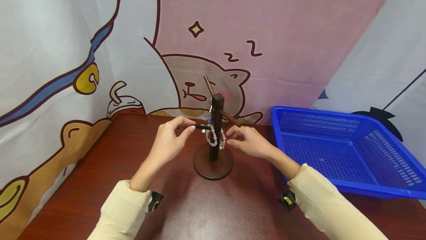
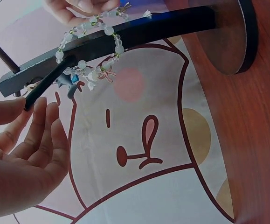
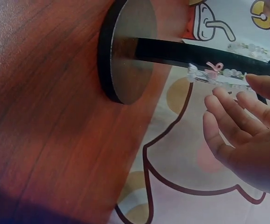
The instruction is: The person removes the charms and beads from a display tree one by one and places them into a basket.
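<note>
A dark wooden jewelry stand [image 1: 214, 153], with a round base, a square post and several pegs, stands upright on the table. My left hand [image 1: 169, 138] pinches the tip of a dark peg [image 2: 50, 83] between thumb and fingers. Around that peg hangs a beaded bracelet [image 2: 118, 43] of pale beads with small charms. A second pale bracelet [image 3: 228, 73], with a pink bow charm, hangs on the post's right side. Beside it is my right hand [image 1: 251, 141], fingers loosely spread, thumb tip right at the beads. Higher on the post, a small blue charm [image 1: 209, 120] is partly hidden.
A blue plastic basket [image 1: 277, 136] stands on the right of the reddish-brown table [image 1: 186, 210]. Behind the stand hangs a cartoon-printed cloth [image 1: 283, 40]. Two more brown pegs stick out near the post's top, including an upper peg [image 1: 209, 85].
</note>
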The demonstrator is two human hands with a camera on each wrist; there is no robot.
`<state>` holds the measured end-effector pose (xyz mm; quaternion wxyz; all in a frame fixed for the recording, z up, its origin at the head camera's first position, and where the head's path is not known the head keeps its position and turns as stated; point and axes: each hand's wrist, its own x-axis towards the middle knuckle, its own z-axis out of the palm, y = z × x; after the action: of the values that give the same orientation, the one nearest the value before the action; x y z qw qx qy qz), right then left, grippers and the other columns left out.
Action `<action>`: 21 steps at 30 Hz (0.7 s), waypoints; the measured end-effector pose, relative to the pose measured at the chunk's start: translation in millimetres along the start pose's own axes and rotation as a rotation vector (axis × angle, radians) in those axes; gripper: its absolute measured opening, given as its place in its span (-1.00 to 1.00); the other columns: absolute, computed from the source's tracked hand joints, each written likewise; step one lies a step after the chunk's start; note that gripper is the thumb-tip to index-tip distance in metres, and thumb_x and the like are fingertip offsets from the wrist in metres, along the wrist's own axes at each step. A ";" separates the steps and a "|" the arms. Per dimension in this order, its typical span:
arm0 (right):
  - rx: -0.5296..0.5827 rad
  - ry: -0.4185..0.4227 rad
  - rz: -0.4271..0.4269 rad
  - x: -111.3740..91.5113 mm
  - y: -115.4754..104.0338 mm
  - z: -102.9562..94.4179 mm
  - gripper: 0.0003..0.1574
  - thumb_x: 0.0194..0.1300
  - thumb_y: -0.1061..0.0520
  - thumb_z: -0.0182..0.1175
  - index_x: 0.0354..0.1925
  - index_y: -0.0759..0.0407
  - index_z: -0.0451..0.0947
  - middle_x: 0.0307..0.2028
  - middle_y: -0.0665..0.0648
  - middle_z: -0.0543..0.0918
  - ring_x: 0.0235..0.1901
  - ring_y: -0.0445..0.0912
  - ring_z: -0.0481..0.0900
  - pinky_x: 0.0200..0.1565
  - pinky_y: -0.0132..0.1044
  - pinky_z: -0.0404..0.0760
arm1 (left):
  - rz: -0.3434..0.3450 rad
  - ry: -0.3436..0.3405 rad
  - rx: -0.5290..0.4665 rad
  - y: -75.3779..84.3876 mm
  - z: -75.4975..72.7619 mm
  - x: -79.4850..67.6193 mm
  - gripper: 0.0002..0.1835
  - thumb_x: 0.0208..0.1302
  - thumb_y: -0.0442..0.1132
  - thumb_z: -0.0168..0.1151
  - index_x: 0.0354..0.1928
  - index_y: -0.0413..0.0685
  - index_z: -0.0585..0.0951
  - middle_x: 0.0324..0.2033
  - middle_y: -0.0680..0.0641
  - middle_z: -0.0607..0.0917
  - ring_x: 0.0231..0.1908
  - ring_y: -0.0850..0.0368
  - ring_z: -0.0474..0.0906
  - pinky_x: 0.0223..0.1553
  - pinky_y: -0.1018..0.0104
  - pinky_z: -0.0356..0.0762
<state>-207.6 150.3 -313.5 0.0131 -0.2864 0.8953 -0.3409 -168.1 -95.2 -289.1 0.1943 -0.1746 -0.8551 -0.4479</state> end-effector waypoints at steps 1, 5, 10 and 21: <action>0.010 0.000 -0.002 0.5 1.0 1.2 -0.83 0.21 0.21 0.22 -0.20 0.22 0.52 -0.40 0.05 0.68 -0.36 -0.12 0.59 -0.30 -0.20 0.51 | 0.001 0.000 0.001 0.0 0.0 0.0 -0.91 0.20 -0.35 0.23 -0.26 -0.16 0.65 -0.35 -0.03 0.70 -0.32 0.10 0.57 -0.27 0.17 0.43; 0.050 0.007 -0.011 2.5 2.8 5.5 -0.86 0.20 0.23 0.22 -0.23 0.24 0.53 -0.41 0.08 0.68 -0.40 -0.17 0.59 -0.32 -0.25 0.50 | 0.002 0.000 0.003 0.1 0.1 0.1 -0.91 0.20 -0.35 0.23 -0.26 -0.16 0.65 -0.34 -0.03 0.71 -0.30 0.10 0.57 -0.26 0.18 0.43; 0.073 0.020 -0.017 4.4 2.5 8.8 -0.89 0.19 0.23 0.22 -0.27 0.22 0.54 -0.44 0.08 0.68 -0.43 -0.19 0.59 -0.33 -0.29 0.49 | 0.001 -0.002 -0.005 0.3 0.2 0.1 -0.91 0.20 -0.35 0.23 -0.26 -0.15 0.65 -0.34 -0.03 0.71 -0.31 0.10 0.57 -0.27 0.18 0.44; 0.126 0.013 -0.028 5.7 -0.8 11.9 -0.95 0.21 0.27 0.19 -0.31 0.24 0.53 -0.48 0.03 0.65 -0.48 -0.20 0.58 -0.38 -0.32 0.54 | 0.004 0.003 -0.013 0.0 0.2 -0.4 -0.91 0.19 -0.36 0.23 -0.27 -0.16 0.65 -0.35 -0.04 0.70 -0.32 0.10 0.57 -0.27 0.13 0.45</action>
<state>-209.3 139.6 -321.1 0.0204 -0.2953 0.8680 -0.3988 -167.8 -95.1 -289.5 0.1953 -0.1769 -0.8516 -0.4532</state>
